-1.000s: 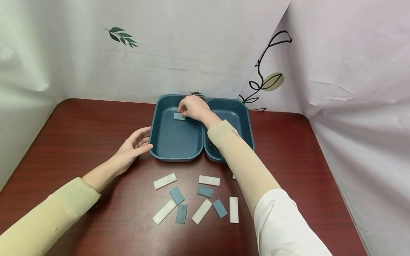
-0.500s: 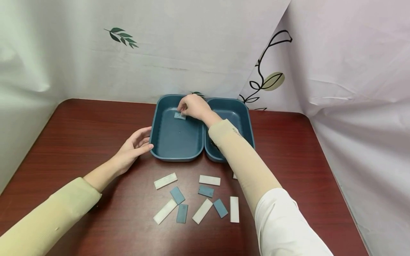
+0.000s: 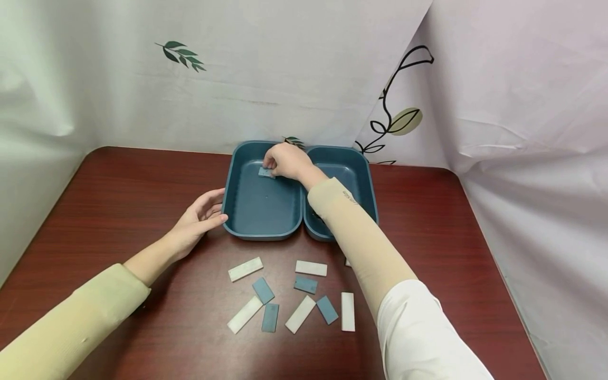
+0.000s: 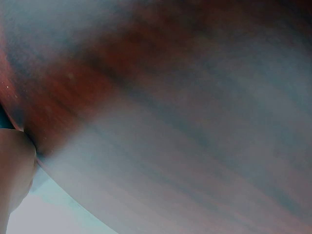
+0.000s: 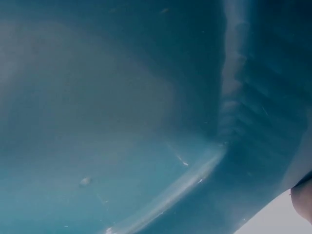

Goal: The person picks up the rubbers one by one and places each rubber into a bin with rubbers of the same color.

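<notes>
Two deep dark-blue trays stand side by side near the table's back edge. In the head view my right hand (image 3: 287,159) is inside the left tray (image 3: 261,227). It pinches the right end of a small blue rectangular tile (image 3: 264,172) near the tray's far end; the fingertips partly cover the tile. My left hand (image 3: 193,217) touches the outside of the left tray's wall, thumb near the front corner and fingers relaxed. The right wrist view shows blue tray wall and floor, with part of a finger (image 5: 303,200) at the edge. The left wrist view shows mostly blurred tabletop.
The right tray (image 3: 372,198) lies partly under my right forearm, with something dark inside. In front of the trays, several white tiles (image 3: 311,268) and several blue tiles (image 3: 269,317) are scattered on the red-brown table (image 3: 157,338). White curtains rise behind and beside it.
The blue tile in the left tray has turned and shifted very slightly right, and my right fingers have changed their hold a little. My left hand stays at the tray's side.
</notes>
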Demonstrator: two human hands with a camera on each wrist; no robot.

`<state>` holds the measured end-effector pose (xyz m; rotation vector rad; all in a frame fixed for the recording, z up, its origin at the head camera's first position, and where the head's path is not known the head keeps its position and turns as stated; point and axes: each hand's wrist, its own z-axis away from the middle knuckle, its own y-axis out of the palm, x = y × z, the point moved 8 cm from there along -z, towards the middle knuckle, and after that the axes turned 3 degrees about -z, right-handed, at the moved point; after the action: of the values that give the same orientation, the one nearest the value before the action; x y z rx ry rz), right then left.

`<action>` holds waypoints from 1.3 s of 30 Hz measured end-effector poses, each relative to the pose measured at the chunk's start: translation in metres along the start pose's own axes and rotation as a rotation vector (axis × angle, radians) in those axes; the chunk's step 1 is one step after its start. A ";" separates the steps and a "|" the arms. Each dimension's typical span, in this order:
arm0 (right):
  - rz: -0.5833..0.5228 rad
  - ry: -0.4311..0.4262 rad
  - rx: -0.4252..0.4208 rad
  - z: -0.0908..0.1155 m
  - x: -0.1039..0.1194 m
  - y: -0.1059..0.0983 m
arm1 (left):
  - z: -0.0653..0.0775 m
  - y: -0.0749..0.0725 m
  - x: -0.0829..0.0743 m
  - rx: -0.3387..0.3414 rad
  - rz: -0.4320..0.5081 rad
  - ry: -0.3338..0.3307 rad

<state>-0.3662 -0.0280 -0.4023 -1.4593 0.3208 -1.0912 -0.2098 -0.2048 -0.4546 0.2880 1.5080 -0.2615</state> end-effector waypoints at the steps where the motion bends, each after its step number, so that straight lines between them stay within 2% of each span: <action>1: 0.000 -0.001 -0.001 0.000 0.000 0.000 | 0.000 0.000 0.000 0.000 -0.002 0.001; 21: -0.015 -0.012 -0.011 0.000 0.001 0.000 | 0.000 -0.001 0.000 -0.008 0.003 0.005; 26: -0.092 -0.030 -0.060 0.002 0.000 -0.006 | -0.001 -0.001 0.000 -0.008 -0.010 0.007; 34: -0.280 -0.063 -0.167 0.010 -0.001 -0.022 | -0.002 0.000 0.000 -0.012 0.001 0.009; 39: -0.320 -0.080 -0.187 0.018 0.003 -0.033 | -0.001 0.000 -0.001 -0.010 0.027 0.015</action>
<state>-0.3636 -0.0112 -0.3684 -1.7579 0.1369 -1.2793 -0.2106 -0.2048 -0.4532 0.3030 1.5187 -0.2308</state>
